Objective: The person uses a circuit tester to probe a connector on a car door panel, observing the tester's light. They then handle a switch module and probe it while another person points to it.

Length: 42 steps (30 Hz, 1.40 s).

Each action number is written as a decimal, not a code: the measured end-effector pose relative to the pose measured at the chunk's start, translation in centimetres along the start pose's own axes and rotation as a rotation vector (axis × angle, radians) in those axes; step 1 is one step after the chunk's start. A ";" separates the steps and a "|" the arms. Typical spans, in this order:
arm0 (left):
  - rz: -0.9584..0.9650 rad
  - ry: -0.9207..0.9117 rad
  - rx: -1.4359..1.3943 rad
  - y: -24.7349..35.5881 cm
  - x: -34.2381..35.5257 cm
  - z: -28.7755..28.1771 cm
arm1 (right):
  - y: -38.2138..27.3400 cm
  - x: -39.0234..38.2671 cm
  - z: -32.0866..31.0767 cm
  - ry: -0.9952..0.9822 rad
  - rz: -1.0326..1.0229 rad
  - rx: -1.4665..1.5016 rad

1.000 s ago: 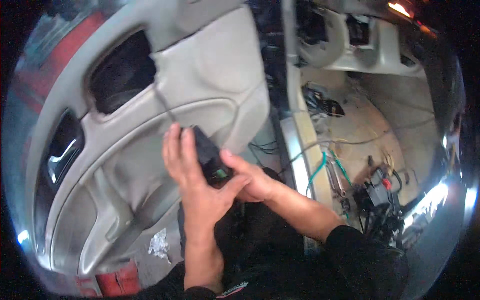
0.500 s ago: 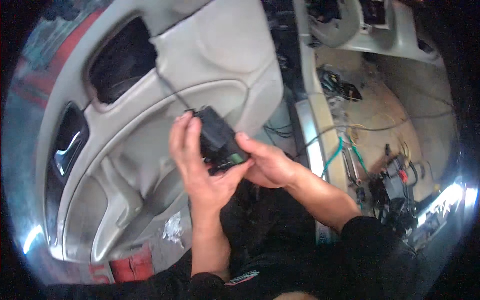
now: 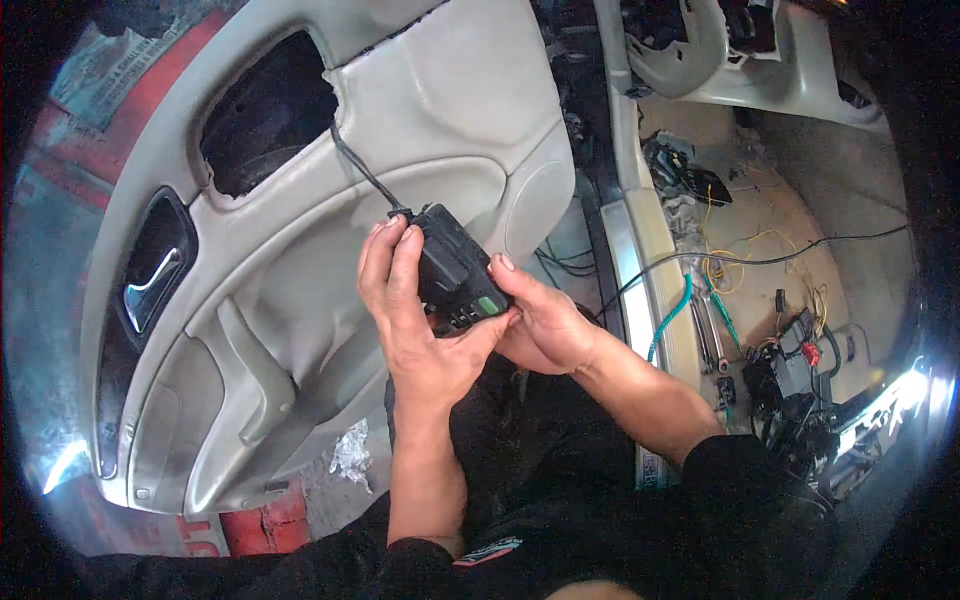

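Observation:
A black, box-shaped plastic module (image 3: 448,262) is held between both my hands, tilted, in front of the door panel. Its lower end has a green patch (image 3: 487,304) beside small slots. My left hand (image 3: 425,345) wraps its left side, fingertips at the top corner near a black cable (image 3: 362,172). That cable runs up to the ragged edge of a dark opening (image 3: 270,115) in the panel. From the lower right, my right hand (image 3: 545,325) grips the other edge with the thumb on top; its remaining fingers are partly hidden underneath.
The open beige door panel (image 3: 470,85) fills the left, with a chrome inner handle (image 3: 153,290). On the right, the car floor (image 3: 780,200) holds wrenches (image 3: 707,330), a black wired assembly (image 3: 790,370) and loose wires. Crumpled foil-like material (image 3: 350,455) lies below the door.
The view has shifted slightly, so the door and hands appear a little farther right, and the picture is sharper. My hands keep the same grip on the module.

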<state>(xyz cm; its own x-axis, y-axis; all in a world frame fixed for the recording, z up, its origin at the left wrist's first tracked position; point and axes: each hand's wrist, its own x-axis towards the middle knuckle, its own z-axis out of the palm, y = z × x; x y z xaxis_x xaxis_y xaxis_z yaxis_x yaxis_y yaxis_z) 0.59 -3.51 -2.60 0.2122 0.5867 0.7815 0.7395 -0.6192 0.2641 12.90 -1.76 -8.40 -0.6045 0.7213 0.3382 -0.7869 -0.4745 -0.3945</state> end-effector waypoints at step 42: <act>-0.089 0.029 0.002 0.6 -0.3 0.8 | 1.2 -0.8 -1.5 0.074 -0.126 -0.233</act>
<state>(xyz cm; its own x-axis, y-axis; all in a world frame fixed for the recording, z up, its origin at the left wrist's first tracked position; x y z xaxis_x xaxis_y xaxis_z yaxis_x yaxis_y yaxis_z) 1.47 -3.65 -3.12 0.1272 0.6238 0.7712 0.7561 -0.5642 0.3316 12.61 -2.15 -10.44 -0.4862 0.8061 0.3373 -0.8005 -0.2560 -0.5419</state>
